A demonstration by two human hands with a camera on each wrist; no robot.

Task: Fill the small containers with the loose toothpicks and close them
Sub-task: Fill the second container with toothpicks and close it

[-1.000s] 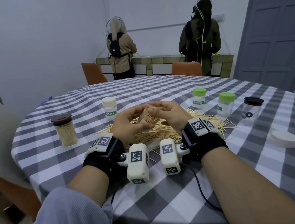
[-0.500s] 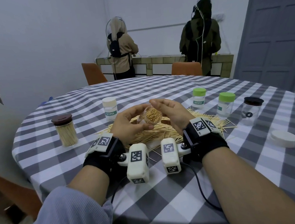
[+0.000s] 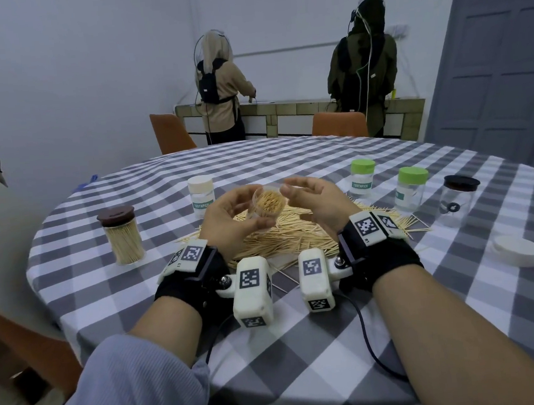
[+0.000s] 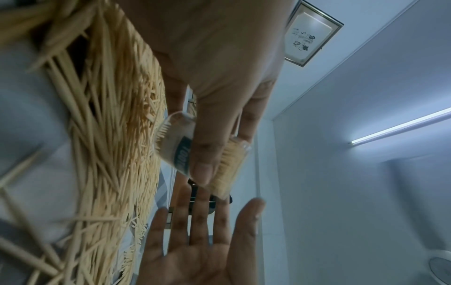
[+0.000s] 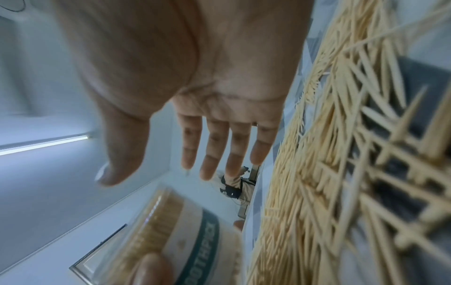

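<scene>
Left hand (image 3: 228, 220) gripping full open jar (image 3: 266, 205), right hand (image 3: 315, 203) at 3 o'clock beside it, fingers spread, empty, toothpicks (image 3: 291, 237) below

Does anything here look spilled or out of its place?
Yes. Many toothpicks lie in a loose heap on the table. A white lid lies alone at the right, while the jar in the left hand is open.

A small jar (image 3: 264, 205) of clear, glossy plastic is being seen packed with pale, matt wooden toothpicks — its printed label (image 5: 197, 248) is looking like smooth paper. The loose toothpicks (image 3: 291, 235) are being shown as bare, rough-cut wood. The table (image 3: 305, 360) is being covered by soft, matt checked cloth — the lid (image 3: 519, 254) is appearing as dull white plastic.
</scene>
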